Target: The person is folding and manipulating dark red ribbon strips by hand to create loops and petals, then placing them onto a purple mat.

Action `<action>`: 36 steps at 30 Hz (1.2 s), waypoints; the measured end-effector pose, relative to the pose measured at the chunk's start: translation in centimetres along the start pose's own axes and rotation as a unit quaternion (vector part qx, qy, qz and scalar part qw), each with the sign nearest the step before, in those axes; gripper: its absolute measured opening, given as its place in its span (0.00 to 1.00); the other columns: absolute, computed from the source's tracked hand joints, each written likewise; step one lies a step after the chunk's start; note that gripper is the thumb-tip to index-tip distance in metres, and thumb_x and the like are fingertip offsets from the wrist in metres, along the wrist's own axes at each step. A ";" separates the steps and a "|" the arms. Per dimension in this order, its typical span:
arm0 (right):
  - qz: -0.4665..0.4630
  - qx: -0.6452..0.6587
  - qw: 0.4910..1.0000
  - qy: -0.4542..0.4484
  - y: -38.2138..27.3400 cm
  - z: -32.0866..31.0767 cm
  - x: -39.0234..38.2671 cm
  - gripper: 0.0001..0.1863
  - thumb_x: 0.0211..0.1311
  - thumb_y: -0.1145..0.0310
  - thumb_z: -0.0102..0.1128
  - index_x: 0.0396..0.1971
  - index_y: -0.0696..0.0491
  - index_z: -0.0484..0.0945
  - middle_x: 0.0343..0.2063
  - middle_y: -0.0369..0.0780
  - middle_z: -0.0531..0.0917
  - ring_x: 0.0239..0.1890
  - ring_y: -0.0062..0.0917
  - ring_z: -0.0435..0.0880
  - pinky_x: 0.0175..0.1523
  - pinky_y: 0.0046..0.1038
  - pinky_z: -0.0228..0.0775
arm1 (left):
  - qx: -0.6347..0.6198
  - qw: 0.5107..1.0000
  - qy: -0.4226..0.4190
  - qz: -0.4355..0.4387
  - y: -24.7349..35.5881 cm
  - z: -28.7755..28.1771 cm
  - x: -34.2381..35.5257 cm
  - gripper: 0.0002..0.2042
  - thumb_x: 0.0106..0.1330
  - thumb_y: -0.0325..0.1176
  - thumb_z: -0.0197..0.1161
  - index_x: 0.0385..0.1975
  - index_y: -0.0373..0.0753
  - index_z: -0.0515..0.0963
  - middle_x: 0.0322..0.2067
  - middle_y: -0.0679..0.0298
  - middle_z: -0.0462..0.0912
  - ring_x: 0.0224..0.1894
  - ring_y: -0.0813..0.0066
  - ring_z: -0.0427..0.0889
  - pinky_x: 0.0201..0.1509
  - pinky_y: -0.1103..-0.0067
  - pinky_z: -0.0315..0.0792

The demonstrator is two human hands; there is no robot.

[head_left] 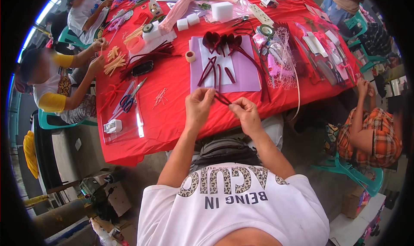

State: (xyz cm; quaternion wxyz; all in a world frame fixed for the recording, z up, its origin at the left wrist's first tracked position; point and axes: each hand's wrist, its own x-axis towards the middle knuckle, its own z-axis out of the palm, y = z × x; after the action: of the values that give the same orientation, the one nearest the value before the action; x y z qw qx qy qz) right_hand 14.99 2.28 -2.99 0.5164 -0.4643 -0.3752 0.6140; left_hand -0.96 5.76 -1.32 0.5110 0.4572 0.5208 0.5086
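Note:
Over the near edge of the red-covered table, my left hand [199, 106] and my right hand [246, 113] pinch a dark red pipe cleaner [222, 99] stretched between them. It looks doubled. Just beyond them lie purple sheets [250, 80] with a white paper [227, 69] on top. Dark red flower-like pieces [222, 42] with bent stems rest at the far end of the paper. Nearer me are a bent pipe cleaner [208, 70] and a short dark red piece [230, 75]. A roll of tan tape [190, 56] touches or nearly touches the sheets' left edge.
Scissors [127, 101] and a white puncher-like tool [113, 126] lie on a clear plastic sheet at left. A dark red bundle [151, 56] holds a black phone-like object [142, 68]. Netting [282, 58] lies right. People sit at both sides; one co-worker [56, 80] handles small pieces.

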 end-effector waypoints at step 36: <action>-0.018 -0.004 0.999 0.030 -5.9 -2.1 4.5 0.09 0.57 0.64 0.59 0.29 0.55 0.78 0.22 0.31 0.78 0.18 0.10 0.71 0.22 0.13 0.62 | 0.197 0.956 -0.164 0.140 2.3 1.9 1.6 0.07 0.59 0.30 0.60 0.26 0.32 0.74 0.18 0.69 0.72 0.21 0.85 0.69 0.24 0.85 0.64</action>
State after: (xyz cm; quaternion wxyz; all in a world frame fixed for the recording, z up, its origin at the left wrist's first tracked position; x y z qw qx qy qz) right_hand 18.50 7.71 1.15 0.5365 -0.4781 -0.3702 0.5887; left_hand 0.70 7.58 0.92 0.4130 0.6944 0.4500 0.3804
